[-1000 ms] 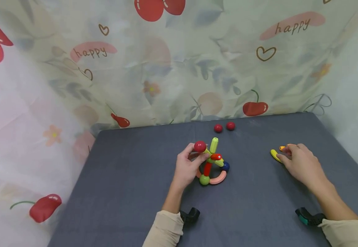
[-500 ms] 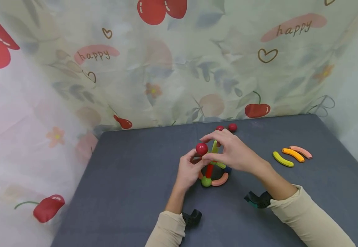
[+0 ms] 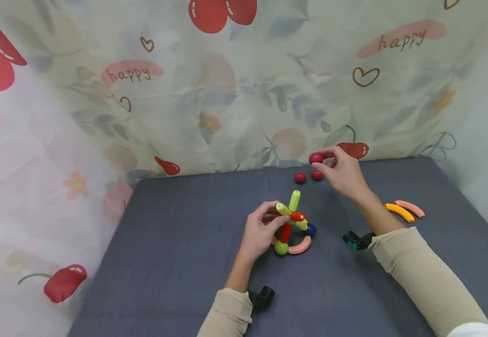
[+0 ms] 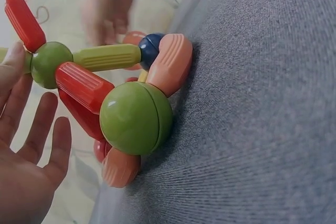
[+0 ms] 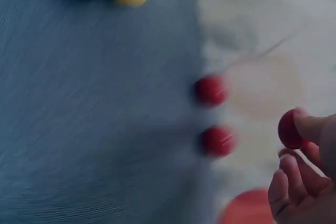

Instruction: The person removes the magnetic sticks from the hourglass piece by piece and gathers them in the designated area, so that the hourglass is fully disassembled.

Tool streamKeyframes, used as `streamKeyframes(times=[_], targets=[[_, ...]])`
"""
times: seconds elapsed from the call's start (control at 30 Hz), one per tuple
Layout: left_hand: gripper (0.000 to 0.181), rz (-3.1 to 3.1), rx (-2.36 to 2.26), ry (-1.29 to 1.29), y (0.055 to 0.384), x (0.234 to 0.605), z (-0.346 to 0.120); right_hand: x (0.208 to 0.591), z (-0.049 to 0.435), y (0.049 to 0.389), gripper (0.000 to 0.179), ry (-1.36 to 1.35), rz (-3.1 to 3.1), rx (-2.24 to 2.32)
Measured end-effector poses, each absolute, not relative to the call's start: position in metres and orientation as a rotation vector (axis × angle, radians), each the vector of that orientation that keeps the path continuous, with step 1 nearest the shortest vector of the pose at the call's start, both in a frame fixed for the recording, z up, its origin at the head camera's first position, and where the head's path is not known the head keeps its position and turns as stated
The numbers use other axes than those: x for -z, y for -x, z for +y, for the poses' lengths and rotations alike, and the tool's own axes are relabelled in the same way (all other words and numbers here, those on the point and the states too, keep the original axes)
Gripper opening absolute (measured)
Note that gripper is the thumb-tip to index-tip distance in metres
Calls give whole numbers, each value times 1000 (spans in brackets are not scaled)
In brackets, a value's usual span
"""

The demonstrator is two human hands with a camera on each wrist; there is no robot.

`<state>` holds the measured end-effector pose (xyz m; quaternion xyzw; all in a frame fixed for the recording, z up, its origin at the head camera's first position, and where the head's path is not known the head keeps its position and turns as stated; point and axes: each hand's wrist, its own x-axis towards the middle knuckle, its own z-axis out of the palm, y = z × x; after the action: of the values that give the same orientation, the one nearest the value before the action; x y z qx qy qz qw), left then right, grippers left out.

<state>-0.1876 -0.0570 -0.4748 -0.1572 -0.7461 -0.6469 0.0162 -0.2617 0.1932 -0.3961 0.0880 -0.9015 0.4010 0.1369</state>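
Observation:
A small structure of magnetic rods and balls stands on the table, with a green ball (image 3: 281, 248) at its foot, a red rod (image 4: 84, 85) rising from it, salmon curved rods (image 3: 300, 245) at the base and a dark blue ball (image 3: 310, 230). My left hand (image 3: 261, 233) pinches a yellow-green rod (image 3: 283, 209) at its upper left; that rod's end is bare. Another yellow-green rod (image 3: 294, 200) points upward. At the back, my right hand (image 3: 345, 174) pinches a red ball (image 3: 316, 158) between thumb and fingertips, above two red balls (image 3: 300, 178) on the table.
An orange curved rod (image 3: 399, 212) and a salmon curved rod (image 3: 410, 208) lie at the table's right, close to my right forearm. The grey table (image 3: 176, 243) meets a patterned curtain (image 3: 235, 103) along its back edge.
My right hand went from the curved rods to the structure, took the red ball off its upper-left rod and carried it to the back. My left hand kept its hold.

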Motion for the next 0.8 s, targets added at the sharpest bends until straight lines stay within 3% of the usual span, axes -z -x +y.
streamKeyframes(times=[0.2, 0.43, 0.57, 0.8], targets=[[30, -2327, 1981, 510, 184, 475, -52, 464, 228, 288, 45, 28, -2744, -1063], [29, -2334, 2005, 481, 182, 472, -51, 478, 233, 288, 52, 48, -2818, -1023], [30, -2318, 1980, 478, 181, 464, -56, 463, 225, 269, 52, -121, -2834, -1044], [29, -2222, 1931, 543, 182, 449, -63, 446, 185, 203, 48, -700, -2833, -1392]])
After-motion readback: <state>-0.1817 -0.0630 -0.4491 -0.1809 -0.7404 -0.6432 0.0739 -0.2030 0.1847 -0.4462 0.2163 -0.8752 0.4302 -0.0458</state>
